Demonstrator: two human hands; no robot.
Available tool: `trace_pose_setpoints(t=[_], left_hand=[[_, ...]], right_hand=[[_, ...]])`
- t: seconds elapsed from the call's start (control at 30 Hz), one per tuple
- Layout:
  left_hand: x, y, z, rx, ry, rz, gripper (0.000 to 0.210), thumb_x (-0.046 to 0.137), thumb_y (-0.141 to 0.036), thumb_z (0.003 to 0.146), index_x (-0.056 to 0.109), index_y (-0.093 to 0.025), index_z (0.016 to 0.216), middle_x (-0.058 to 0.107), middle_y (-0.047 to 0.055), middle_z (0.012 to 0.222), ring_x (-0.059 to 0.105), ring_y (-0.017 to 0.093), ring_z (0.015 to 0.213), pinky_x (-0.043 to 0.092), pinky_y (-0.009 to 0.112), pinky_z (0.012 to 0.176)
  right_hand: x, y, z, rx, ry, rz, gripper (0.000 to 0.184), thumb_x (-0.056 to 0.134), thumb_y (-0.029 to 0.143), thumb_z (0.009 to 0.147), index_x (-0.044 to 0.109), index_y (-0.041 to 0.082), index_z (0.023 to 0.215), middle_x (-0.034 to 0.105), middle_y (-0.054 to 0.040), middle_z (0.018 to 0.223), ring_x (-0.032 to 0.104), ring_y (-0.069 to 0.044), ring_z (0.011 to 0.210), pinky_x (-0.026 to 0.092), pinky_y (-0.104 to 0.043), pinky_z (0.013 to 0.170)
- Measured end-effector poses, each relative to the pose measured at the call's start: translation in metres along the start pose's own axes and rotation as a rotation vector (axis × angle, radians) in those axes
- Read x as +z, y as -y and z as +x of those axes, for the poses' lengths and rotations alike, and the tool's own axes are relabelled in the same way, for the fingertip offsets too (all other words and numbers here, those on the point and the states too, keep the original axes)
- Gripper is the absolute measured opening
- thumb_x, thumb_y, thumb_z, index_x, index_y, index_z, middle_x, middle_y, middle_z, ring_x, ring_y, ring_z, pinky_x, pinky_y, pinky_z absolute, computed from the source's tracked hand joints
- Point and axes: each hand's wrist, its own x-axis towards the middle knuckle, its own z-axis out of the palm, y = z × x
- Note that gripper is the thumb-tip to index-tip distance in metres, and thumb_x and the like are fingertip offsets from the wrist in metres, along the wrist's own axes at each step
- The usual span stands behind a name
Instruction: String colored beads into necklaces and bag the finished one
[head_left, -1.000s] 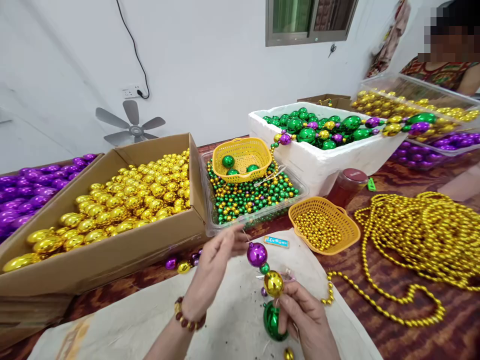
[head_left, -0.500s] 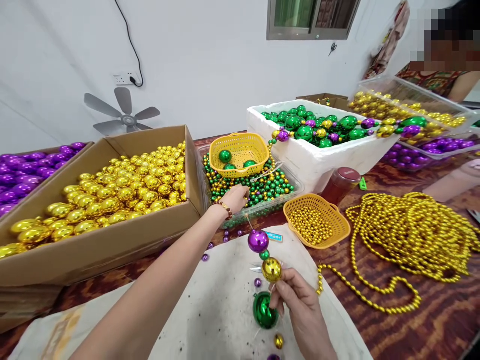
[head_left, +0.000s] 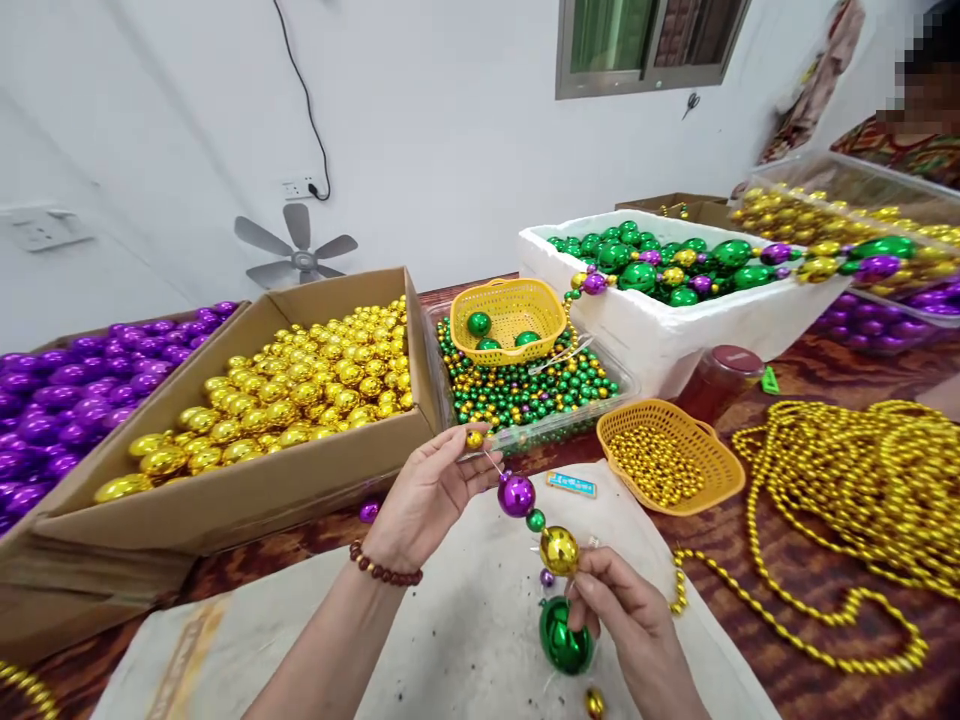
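A: What do the two hands hold?

B: The left hand (head_left: 431, 490) makes a narrow pinch, thumb and forefinger on a small gold bead (head_left: 474, 439), its other fingers loosely spread behind a thin string (head_left: 492, 460). The right hand (head_left: 630, 610) pinches narrowly too, at the near edge of a larger gold ball (head_left: 559, 551)

A: And what runs between them?

B: The string, above the pale cloth (head_left: 450, 620). From the left hand toward the right come a purple ball (head_left: 517, 494), a small green bead (head_left: 535, 520), then that larger gold ball. A big green ball (head_left: 566, 637) sits just below the right fingertips, partly behind them; I cannot tell whether it is on the same string

A: Which step is this, by your reading?

B: Threading, I'd say: the small gold bead meets the string's end beyond the purple ball. Whether the tip passes through the hole is too small to see

A: So what does the next move call for?

B: In my judgement, a steady right hand as anchor, the tip lined up with the hole, then a slide of the bead until it touches the purple ball. The string looks thin and might bend aside

A: Where are other small beads?

B: In the clear tray (head_left: 540, 430), just beyond the left hand, green and gold mixed
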Motion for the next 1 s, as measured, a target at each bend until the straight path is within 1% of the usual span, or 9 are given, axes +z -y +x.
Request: trace_pose_setpoints(t=[0.2,0.37,0.5,0.67,0.87,1.0], left_hand=[[-0.004,0.006,-0.006,0.018,-0.048,-0.046,0.018,0.062,-0.023,0.089,0.068,-0.015,0.104,0.070,0.009,0.092,0.068,0.018,0.089,0.053,0.031,0.083],[-0.005,0.009,-0.006,0.042,-0.059,-0.044,0.018,0.061,-0.023,0.089,0.068,-0.014,0.104,0.071,0.008,0.089,0.068,0.018,0.088,0.053,0.034,0.086],[-0.007,0.010,-0.007,0.055,-0.059,-0.046,0.019,0.061,-0.022,0.089,0.068,-0.014,0.105,0.071,0.008,0.088,0.068,0.018,0.086,0.053,0.035,0.087],[-0.009,0.012,-0.008,0.063,-0.058,-0.055,0.019,0.061,-0.021,0.090,0.068,-0.014,0.106,0.070,0.007,0.095,0.068,0.018,0.087,0.052,0.035,0.088],[-0.014,0.016,-0.006,0.110,-0.067,0.016,0.021,0.062,-0.023,0.089,0.066,-0.016,0.109,0.069,0.007,0.097,0.068,0.019,0.088,0.052,0.036,0.088],[-0.016,0.018,-0.007,0.185,-0.104,0.087,0.030,0.066,-0.020,0.085,0.063,-0.019,0.115,0.067,0.005,0.101,0.068,0.019,0.085,0.053,0.038,0.085]], right_hand=[[0.005,0.003,-0.002,0.012,0.007,-0.053,0.032,0.057,0.046,0.091,0.062,0.017,0.078,0.059,-0.0009,0.058,0.048,-0.014,0.056,0.035,-0.024,0.055],[0.003,0.003,0.000,0.003,0.009,-0.107,0.032,0.055,0.045,0.093,0.061,0.017,0.078,0.058,-0.0002,0.058,0.048,-0.013,0.056,0.035,-0.023,0.054],[0.004,0.002,-0.001,0.018,-0.002,-0.080,0.032,0.054,0.045,0.093,0.061,0.018,0.078,0.057,0.0011,0.058,0.049,-0.013,0.056,0.036,-0.023,0.055],[0.006,0.001,-0.002,0.025,-0.017,-0.045,0.031,0.056,0.044,0.092,0.060,0.018,0.077,0.056,0.0014,0.057,0.049,-0.012,0.055,0.037,-0.023,0.056],[0.008,0.000,-0.002,0.024,-0.034,-0.045,0.032,0.057,0.045,0.092,0.059,0.017,0.075,0.057,0.0014,0.056,0.049,-0.012,0.054,0.037,-0.022,0.055],[0.007,-0.002,-0.002,0.031,-0.040,-0.055,0.031,0.057,0.045,0.091,0.060,0.017,0.077,0.057,0.0018,0.056,0.049,-0.012,0.055,0.037,-0.021,0.056]])
